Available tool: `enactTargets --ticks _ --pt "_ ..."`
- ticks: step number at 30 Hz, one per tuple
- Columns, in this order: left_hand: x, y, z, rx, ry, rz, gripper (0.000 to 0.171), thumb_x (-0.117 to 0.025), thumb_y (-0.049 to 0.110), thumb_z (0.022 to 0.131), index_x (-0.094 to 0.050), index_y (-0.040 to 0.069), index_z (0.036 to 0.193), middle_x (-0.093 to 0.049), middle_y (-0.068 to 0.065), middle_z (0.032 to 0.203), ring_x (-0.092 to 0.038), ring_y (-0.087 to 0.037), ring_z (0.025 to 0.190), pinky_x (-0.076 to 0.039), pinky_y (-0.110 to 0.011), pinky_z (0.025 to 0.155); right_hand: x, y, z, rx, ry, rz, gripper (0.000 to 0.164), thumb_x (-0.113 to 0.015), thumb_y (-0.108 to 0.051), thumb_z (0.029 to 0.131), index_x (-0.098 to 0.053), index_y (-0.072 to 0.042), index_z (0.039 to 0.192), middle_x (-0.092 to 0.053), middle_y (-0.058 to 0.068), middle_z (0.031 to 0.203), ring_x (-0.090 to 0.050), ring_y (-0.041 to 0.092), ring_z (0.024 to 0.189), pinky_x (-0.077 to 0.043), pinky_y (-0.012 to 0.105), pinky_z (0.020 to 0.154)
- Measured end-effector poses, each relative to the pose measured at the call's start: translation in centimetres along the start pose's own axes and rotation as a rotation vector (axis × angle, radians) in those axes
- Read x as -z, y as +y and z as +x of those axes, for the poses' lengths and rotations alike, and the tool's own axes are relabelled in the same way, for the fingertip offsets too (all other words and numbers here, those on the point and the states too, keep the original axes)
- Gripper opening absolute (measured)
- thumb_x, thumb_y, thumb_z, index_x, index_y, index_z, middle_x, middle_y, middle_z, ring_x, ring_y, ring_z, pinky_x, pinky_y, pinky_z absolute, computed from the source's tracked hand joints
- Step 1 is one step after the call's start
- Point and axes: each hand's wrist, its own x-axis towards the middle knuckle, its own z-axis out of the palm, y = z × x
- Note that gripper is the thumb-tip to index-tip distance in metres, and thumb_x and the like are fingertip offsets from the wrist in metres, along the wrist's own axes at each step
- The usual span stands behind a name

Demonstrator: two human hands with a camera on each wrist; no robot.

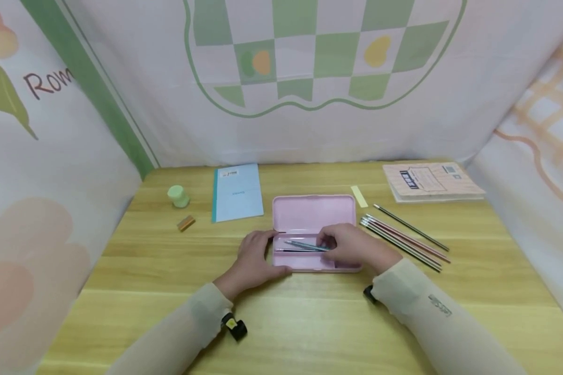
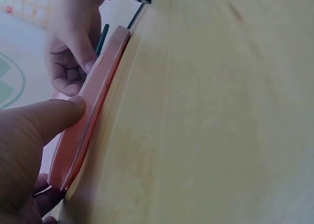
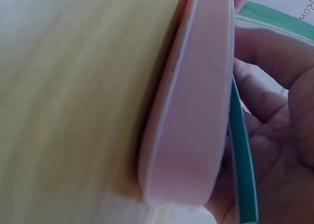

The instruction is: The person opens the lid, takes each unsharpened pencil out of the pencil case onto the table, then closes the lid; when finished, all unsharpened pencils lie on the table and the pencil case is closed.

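A pink pencil case [image 1: 313, 214] lies on the table with its lid raised toward the back. My left hand [image 1: 255, 264] holds its left end, the thumb along the front wall in the left wrist view and fingers round the end. Over the right half of the tray, my right hand [image 1: 354, 247] pinches a dark green pencil [image 3: 241, 155], which slants low into the case. Another dark pencil [image 1: 286, 250] lies in the tray beside it. The right fingertips are partly hidden by the case wall in the right wrist view.
Several pencils [image 1: 403, 240] lie right of the case, near a pale yellow strip [image 1: 358, 196]. A book [image 1: 433, 182] lies at the back right. Toward the left are a light blue notebook [image 1: 238, 192], a green cylindrical container [image 1: 178, 196] and a small orange-brown block [image 1: 186, 223].
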Motion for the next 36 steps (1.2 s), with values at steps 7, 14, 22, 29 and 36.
enactTargets --ticks 7,14,22,29,36 --pt "-0.1 -0.1 0.1 0.015 -0.007 0.009 0.104 -0.083 0.070 0.073 -0.041 0.026 0.157 -0.045 0.003 0.153 -0.028 -0.024 0.144 -0.025 -0.052 0.120 0.4 0.6 -0.7 -0.022 -0.003 0.035 0.016 -0.078 -0.011 0.087 -0.073 -0.019 0.100 -0.067 -0.005 0.092 -0.061 0.016 0.086 -0.054 0.036 0.080" --pt "-0.2 0.1 0.1 0.009 -0.016 0.015 0.102 -0.084 0.067 0.074 -0.042 0.025 0.157 -0.046 0.002 0.152 -0.029 -0.024 0.144 -0.023 -0.052 0.120 1.1 1.4 -1.7 -0.006 0.032 0.185 0.015 -0.076 -0.012 0.089 -0.073 -0.019 0.101 -0.068 -0.002 0.093 -0.062 0.019 0.086 -0.055 0.035 0.074" --pt "-0.1 0.2 0.0 0.012 -0.003 0.013 0.102 -0.087 0.061 0.075 -0.042 0.022 0.157 -0.045 0.000 0.153 -0.029 -0.025 0.146 -0.022 -0.052 0.121 3.6 2.4 -3.6 0.079 0.140 0.264 0.014 -0.079 -0.013 0.091 -0.072 -0.012 0.103 -0.067 0.002 0.092 -0.060 0.021 0.087 -0.053 0.028 0.074" --pt "0.0 0.3 -0.2 0.029 0.000 0.020 0.105 -0.087 0.061 0.074 -0.041 0.019 0.158 -0.044 -0.002 0.155 -0.029 -0.025 0.146 -0.023 -0.051 0.121 6.3 4.4 -6.3 -0.041 0.249 0.242 0.015 -0.076 -0.021 0.096 -0.071 -0.012 0.107 -0.068 0.005 0.100 -0.060 0.023 0.093 -0.052 0.028 0.077" --pt "0.0 0.6 -0.2 0.015 -0.004 0.016 0.105 -0.088 0.060 0.074 -0.041 0.017 0.158 -0.044 -0.003 0.156 -0.029 -0.027 0.147 -0.023 -0.052 0.122 8.6 7.3 -9.0 -0.176 0.344 0.103 0.027 -0.073 -0.033 0.098 -0.070 -0.013 0.115 -0.069 0.006 0.107 -0.061 0.021 0.097 -0.048 0.031 0.084"
